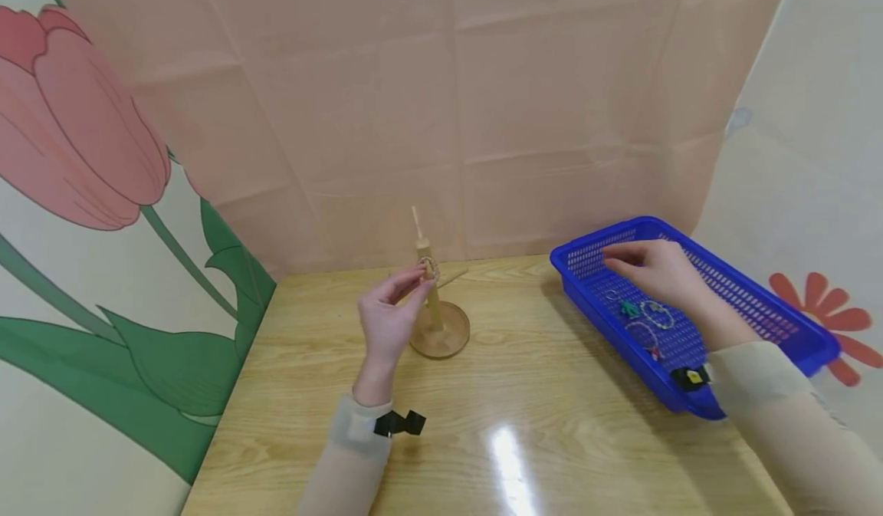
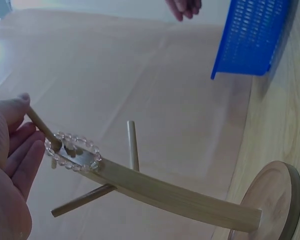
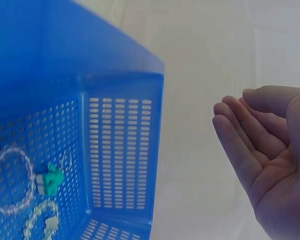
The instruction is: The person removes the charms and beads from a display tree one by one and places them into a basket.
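Note:
A wooden stand point(image 1: 439, 324) with thin pegs rises at the back middle of the table. A clear bead bracelet point(image 1: 429, 268) hangs round one peg near the top. My left hand point(image 1: 414, 278) is just left of it with relaxed fingers. In the left wrist view the bracelet point(image 2: 72, 152) circles the peg and my thumb touches the peg's tip, while the fingers point(image 2: 25, 150) stay off the beads. My right hand point(image 1: 621, 259) hovers empty over the far end of a blue mesh basket point(image 1: 759, 301). The right wrist view shows its palm point(image 3: 260, 145) open and the basket's wall point(image 3: 120, 145).
The basket holds a green charm point(image 1: 629, 309), bead bracelets point(image 1: 657, 314) and a small ring point(image 1: 612, 295). A pink cloth backdrop stands behind the wooden table point(image 1: 524, 409); a flower-printed panel closes the left side.

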`<state>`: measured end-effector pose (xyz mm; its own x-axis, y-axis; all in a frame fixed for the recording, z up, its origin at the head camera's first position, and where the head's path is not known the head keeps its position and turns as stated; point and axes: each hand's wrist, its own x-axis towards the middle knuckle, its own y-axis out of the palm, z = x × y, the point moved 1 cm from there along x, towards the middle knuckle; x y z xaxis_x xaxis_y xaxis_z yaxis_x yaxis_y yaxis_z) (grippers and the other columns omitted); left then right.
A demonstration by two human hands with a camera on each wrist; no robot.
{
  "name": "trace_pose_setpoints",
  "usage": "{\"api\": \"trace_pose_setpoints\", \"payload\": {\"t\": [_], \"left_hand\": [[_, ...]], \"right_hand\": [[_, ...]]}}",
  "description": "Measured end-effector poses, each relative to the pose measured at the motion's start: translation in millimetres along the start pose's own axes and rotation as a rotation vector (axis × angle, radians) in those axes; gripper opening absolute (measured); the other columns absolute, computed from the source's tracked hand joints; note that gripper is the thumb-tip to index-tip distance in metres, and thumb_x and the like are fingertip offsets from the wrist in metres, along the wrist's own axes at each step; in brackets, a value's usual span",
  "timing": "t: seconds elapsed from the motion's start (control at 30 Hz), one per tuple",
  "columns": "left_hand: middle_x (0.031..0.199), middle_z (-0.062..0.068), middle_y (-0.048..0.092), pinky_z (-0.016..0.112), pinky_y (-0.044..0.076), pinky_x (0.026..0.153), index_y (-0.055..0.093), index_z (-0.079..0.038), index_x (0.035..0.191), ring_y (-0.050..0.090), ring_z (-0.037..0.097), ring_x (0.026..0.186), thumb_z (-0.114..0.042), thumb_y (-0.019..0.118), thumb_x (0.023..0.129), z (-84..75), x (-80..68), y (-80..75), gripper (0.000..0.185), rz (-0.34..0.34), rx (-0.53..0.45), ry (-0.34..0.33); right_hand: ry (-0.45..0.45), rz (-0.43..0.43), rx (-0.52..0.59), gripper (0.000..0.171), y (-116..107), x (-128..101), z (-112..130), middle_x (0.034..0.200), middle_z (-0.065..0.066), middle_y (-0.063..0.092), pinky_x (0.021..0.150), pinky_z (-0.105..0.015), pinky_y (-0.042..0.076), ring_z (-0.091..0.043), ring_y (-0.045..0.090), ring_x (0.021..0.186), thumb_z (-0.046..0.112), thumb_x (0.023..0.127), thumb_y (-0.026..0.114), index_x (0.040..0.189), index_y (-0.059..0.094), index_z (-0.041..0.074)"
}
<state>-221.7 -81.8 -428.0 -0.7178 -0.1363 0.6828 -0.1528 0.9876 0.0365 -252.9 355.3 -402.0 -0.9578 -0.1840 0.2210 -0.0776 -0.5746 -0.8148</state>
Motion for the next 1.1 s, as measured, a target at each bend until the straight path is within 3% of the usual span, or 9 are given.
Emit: {"api": "trace_pose_setpoints", "payload": {"t": [0.13,0.27,0.57,0.7,0.83,1.1], "left_hand": [[0.108,0.018,0.08,0.036,0.064,0.084,0.08,0.006,0.104,0.08,0.026,0.094,0.004,0.087,0.086,1.4,-3.2,-3.8,0.019,-0.005,0.005,-0.015],[0.107,0.02,0.079,0.033,0.064,0.084,0.08,0.006,0.106,0.079,0.018,0.092,0.003,0.087,0.088,5.7,-5.6,-10.9,0.02,-0.046,0.014,-0.04],[0.111,0.021,0.078,0.029,0.062,0.089,0.079,0.005,0.111,0.078,0.016,0.099,0.001,0.081,0.094,27.4,-14.5,-28.8,0.017,-0.271,0.028,-0.187],[0.119,0.021,0.077,0.028,0.06,0.095,0.077,0.005,0.117,0.076,0.026,0.109,0.0,0.079,0.096,34.5,-17.6,-32.5,0.021,-0.328,0.003,-0.257],[0.123,0.025,0.074,0.029,0.059,0.098,0.076,0.005,0.12,0.073,0.037,0.115,0.001,0.079,0.096,40.3,-19.4,-34.5,0.025,-0.336,-0.039,-0.294],[0.125,0.027,0.073,0.027,0.059,0.097,0.073,0.01,0.124,0.076,0.027,0.111,0.006,0.077,0.096,46.2,-20.3,-31.9,0.029,-0.307,-0.121,-0.358]], "right_hand": [[0.007,0.011,0.016,0.035,8,3,7,0.123,-0.017,0.077,0.085,-0.037,0.062,-0.036,0.074,0.109,0.03,0.106,0.072,0.132,0.076,0.006],[-0.005,0.002,0.035,0.035,15,5,13,0.122,-0.016,0.077,0.082,-0.031,0.06,-0.035,0.074,0.109,0.032,0.105,0.073,0.13,0.077,0.007],[-0.004,0.009,0.108,0.036,40,11,30,0.124,-0.013,0.077,0.089,-0.052,0.062,-0.032,0.074,0.11,0.032,0.107,0.069,0.133,0.076,0.008],[-0.022,-0.012,0.177,0.034,53,19,41,0.122,-0.011,0.078,0.087,-0.039,0.062,-0.029,0.075,0.109,0.031,0.107,0.07,0.132,0.076,0.008],[-0.029,-0.03,0.299,0.033,68,24,53,0.117,-0.01,0.08,0.077,-0.023,0.06,-0.023,0.076,0.103,0.029,0.106,0.071,0.131,0.077,0.009],[0.021,-0.045,0.497,0.034,98,32,79,0.115,-0.007,0.08,0.083,-0.026,0.06,-0.023,0.076,0.104,0.036,0.103,0.076,0.128,0.079,0.012]]}}
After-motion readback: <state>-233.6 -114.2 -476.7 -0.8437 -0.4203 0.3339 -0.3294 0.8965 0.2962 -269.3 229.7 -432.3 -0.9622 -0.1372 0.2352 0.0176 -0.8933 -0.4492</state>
